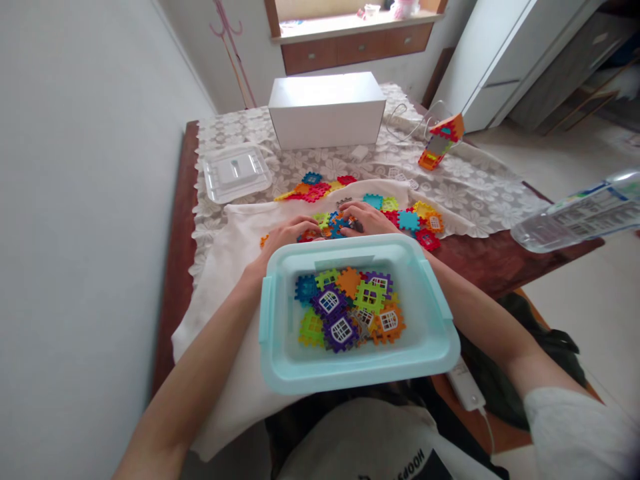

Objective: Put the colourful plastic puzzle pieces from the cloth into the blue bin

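My left hand (pixel 291 233) rests at the left of a loose pile of colourful interlocking plastic tiles, its fingers reaching over red and green ones. From the right, my right hand (pixel 369 219) curves over the same pile with thumb and fingers apart, touching blue tiles (pixel 339 225). A dark grey piece shows beneath its fingers; I cannot make out whether it is gripped. In front of my forearms, a light teal plastic tub (pixel 435 343) holds more tiles, such as purple window tiles (pixel 342 331) and a green one (pixel 370 296). The tub's rim hides part of the pile.
Farther back lie red and yellow tiles (pixel 316 193), a clear lid (pixel 237 172) and a white box (pixel 327 113). An assembled tile model (pixel 441 141) stands at the back right. A clear plastic bottle (pixel 580 212) appears at the right. White cloth (pixel 220 293) covers the near table; a wall rises left.
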Demonstrator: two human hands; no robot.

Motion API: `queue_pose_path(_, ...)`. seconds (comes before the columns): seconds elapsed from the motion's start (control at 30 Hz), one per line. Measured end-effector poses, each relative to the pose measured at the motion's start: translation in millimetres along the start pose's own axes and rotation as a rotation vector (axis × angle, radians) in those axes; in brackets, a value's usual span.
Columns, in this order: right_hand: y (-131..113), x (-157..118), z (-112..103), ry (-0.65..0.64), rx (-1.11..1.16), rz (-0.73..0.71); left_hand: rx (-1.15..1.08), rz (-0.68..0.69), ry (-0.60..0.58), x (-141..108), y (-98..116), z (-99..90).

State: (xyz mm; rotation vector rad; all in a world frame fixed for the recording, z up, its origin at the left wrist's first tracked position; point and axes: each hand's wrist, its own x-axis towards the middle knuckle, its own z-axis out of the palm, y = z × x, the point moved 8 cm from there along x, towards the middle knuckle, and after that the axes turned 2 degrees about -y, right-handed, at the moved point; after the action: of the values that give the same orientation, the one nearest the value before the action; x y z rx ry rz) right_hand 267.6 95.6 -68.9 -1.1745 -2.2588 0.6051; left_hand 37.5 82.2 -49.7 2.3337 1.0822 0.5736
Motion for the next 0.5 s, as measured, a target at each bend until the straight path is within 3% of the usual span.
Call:
queue_pose_path(0.13, 1, -3, 3, -0.028, -0.071, 0.041, 0.137, -0.034, -0.025, -1, 2, 2.1)
queue_pose_path(0.33, -7, -1, 0, 0.008, -0.077, -0.012, 0.279, -0.202, 0.047, -1, -12, -1.8)
queue_pose_path(0.5, -14, 2, -7, 0.048, -0.068, -0.018, 0.223, -0.126, 0.049, 4, -14, -3.0)
